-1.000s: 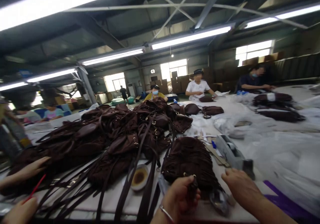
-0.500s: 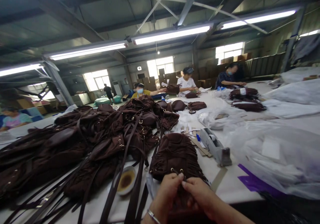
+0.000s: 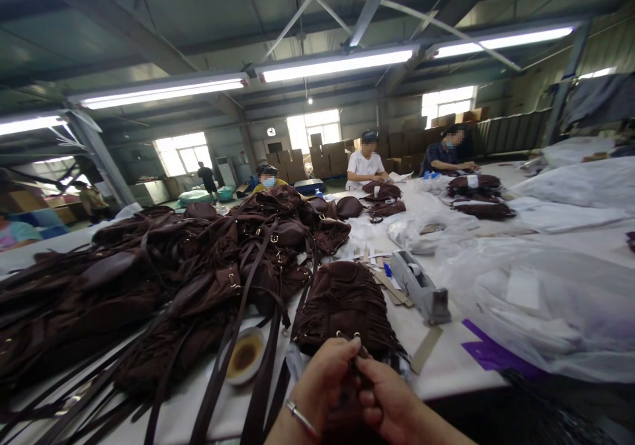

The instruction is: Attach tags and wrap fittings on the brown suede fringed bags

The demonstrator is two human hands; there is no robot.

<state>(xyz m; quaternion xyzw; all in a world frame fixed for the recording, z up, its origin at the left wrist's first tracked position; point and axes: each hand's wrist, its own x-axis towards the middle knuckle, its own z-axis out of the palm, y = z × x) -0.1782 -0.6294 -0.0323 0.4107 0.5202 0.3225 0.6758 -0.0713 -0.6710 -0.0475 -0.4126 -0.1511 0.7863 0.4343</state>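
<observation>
A dark brown fringed bag point(image 3: 347, 299) lies on the white table in front of me, with two gold-coloured rings near its lower edge. Just below those rings my left hand point(image 3: 325, 369), with a silver bracelet at the wrist, pinches a thin dark brown strap. My right hand point(image 3: 384, 392) is closed on the same strap, its thumb and fingers close against the left fingertips. The hands hide most of the strap and the near part of the bag.
A large heap of brown bags point(image 3: 198, 260) with trailing straps fills the left. Beside it stands a bowl of brown liquid point(image 3: 245, 356). To the right are a grey tape dispenser point(image 3: 419, 286), clear plastic bags point(image 3: 526, 299) and a purple strip point(image 3: 483, 352). Co-workers point(image 3: 367, 164) sit across the table.
Both hands have shifted slightly left and keep their pinch below the rings. Across the table, a co-worker's outstretched arm with a brown bag has gone from view. The camera view has turned slightly.
</observation>
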